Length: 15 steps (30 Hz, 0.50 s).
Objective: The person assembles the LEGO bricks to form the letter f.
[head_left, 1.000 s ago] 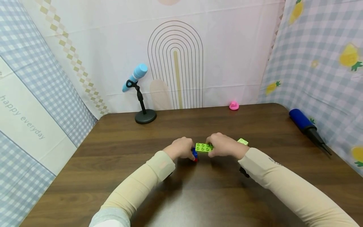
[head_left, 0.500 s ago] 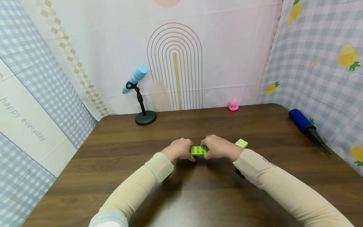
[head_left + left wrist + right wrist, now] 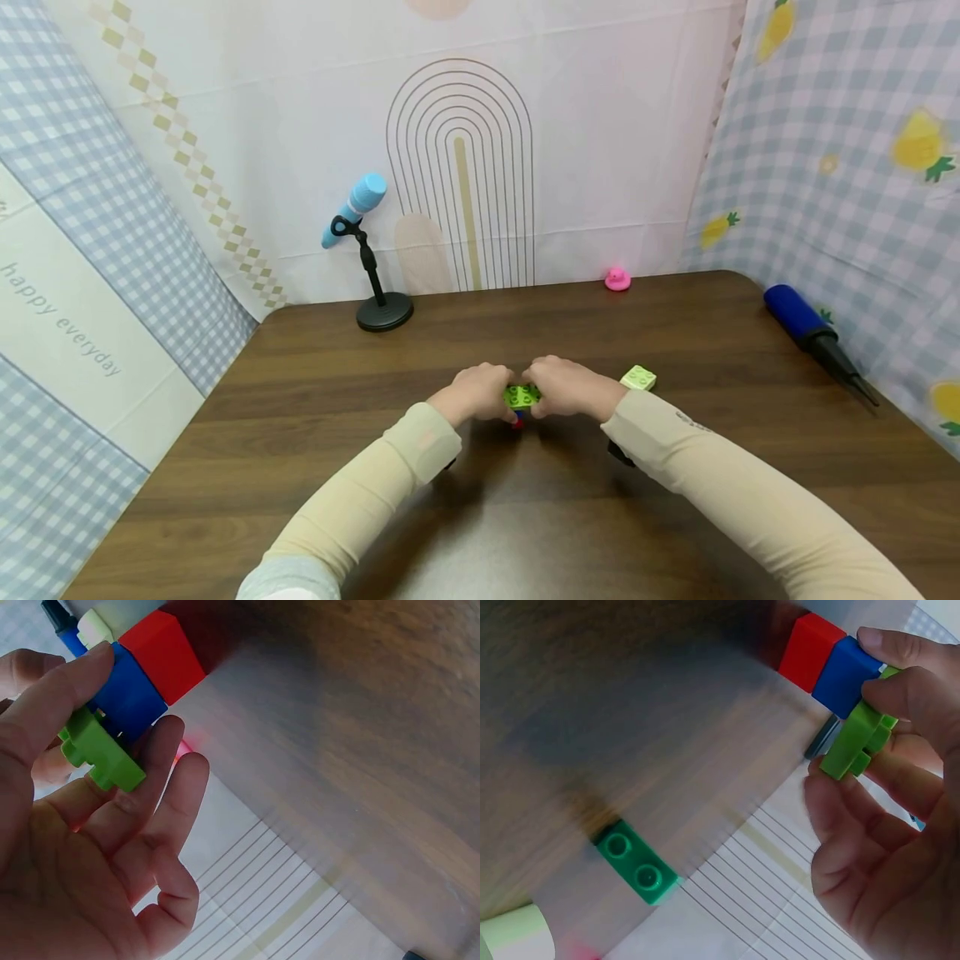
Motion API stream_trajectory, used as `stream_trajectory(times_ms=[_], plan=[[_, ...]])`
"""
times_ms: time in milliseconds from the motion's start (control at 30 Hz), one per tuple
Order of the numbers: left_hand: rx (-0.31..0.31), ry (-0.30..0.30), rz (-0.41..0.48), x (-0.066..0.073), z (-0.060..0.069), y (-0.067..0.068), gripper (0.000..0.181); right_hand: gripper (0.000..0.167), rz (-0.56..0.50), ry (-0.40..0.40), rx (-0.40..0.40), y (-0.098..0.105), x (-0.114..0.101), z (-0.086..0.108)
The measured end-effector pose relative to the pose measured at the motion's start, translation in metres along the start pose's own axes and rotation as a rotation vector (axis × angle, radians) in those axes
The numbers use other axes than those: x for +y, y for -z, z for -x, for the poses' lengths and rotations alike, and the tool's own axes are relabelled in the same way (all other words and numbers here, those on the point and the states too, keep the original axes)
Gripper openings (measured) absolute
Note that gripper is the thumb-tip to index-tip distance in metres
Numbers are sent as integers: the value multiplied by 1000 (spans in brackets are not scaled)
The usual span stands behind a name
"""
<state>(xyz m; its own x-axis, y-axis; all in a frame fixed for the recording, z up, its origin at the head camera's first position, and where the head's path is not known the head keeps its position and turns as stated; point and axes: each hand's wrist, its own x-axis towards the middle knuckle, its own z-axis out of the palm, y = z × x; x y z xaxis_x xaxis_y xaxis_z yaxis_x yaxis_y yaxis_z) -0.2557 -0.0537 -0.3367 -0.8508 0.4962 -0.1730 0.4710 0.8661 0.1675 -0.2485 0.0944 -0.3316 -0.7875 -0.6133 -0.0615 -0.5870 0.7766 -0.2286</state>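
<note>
Between the two hands, a bright green brick lies on top of a blue brick, which stands on a red brick. The left hand pinches the blue brick from the left with thumb and fingers, its other fingers spread behind. From the right, the right hand grips the green brick by its end, the thumb and a fingertip close to the blue brick. Below that, the red brick meets the table. Fingers cover part of the green brick in the head view.
A pale green brick lies right of the hands; a dark green brick shows in the right wrist view. Farther back stand a blue microphone on a black stand and a pink duck. A blue pump lies far right.
The right hand has moved left with the bright green brick, bringing it from beside the blue brick to above it. The left hand has stayed nearly in place.
</note>
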Motion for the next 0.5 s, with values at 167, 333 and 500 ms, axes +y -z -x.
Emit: stream_trajectory(times_ms=[167,333,500], plan=[[-9,12,20,-1,1,1,37,16,-39,9,-44,2,1,-4],[-12,20,50,-2,1,3,25,11,-71,11,-69,2,2,-6],[-12,20,59,-1,-1,3,23,9,-68,34,-62,2,4,-6]])
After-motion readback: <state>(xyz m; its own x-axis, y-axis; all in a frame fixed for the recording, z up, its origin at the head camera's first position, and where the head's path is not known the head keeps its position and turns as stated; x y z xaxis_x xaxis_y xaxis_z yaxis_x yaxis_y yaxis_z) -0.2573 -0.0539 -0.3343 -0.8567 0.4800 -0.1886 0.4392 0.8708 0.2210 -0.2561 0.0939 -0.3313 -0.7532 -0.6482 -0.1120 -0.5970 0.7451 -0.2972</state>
